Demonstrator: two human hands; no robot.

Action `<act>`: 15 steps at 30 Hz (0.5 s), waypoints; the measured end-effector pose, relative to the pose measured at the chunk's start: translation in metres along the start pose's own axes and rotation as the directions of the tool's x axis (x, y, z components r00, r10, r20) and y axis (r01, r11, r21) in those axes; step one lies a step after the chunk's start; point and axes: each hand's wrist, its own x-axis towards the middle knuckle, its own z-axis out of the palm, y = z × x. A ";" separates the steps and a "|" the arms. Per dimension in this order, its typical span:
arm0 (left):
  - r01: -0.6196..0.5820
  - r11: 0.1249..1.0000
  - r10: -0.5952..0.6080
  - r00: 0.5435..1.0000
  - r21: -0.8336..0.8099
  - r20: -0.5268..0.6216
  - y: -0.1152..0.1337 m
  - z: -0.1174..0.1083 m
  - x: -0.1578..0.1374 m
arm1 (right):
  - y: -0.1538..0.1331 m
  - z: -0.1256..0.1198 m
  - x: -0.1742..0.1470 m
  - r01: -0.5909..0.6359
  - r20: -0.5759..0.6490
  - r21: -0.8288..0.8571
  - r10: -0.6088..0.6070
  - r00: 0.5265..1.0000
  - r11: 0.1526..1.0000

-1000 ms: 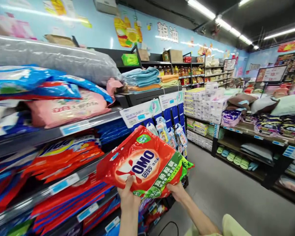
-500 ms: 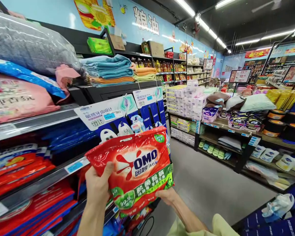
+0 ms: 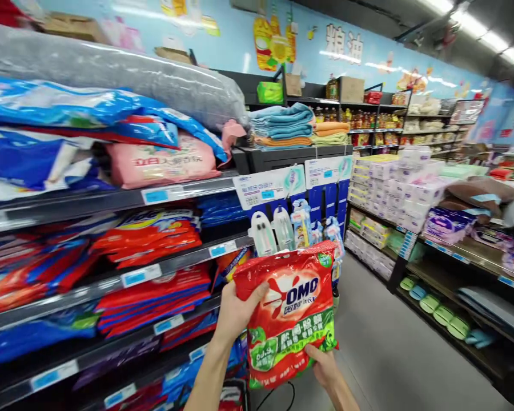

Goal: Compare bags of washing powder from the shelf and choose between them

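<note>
Left fingers (image 3: 257,293) and right fingers (image 3: 315,353) clasp a glossy, creased, roughly rectangular red plastic bag (image 3: 292,313).

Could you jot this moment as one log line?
left hand: grips red OMO bag, left side | right hand: grips its lower right edge | behind bag: toothbrush display

Bag (image 3: 292,317) between left hand (image 3: 239,308) and right hand (image 3: 325,366), before toothbrushes (image 3: 301,225), shelves (image 3: 85,292) at left
</note>
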 end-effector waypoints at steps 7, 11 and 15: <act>0.052 0.997 -0.055 0.997 0.062 0.052 -0.001 -0.021 -0.022 | 0.001 -0.002 0.002 -0.145 -0.082 0.174 0.161 0.984 0.974; 0.056 0.987 -0.058 0.998 0.151 0.014 -0.004 -0.024 -0.026 | 0.001 -0.002 0.001 -0.192 -0.011 0.180 0.197 0.980 0.965; 0.048 0.999 -0.048 0.999 0.013 -0.027 -0.010 -0.022 -0.025 | 0.004 0.002 -0.002 -0.198 -0.042 0.128 0.205 0.978 0.972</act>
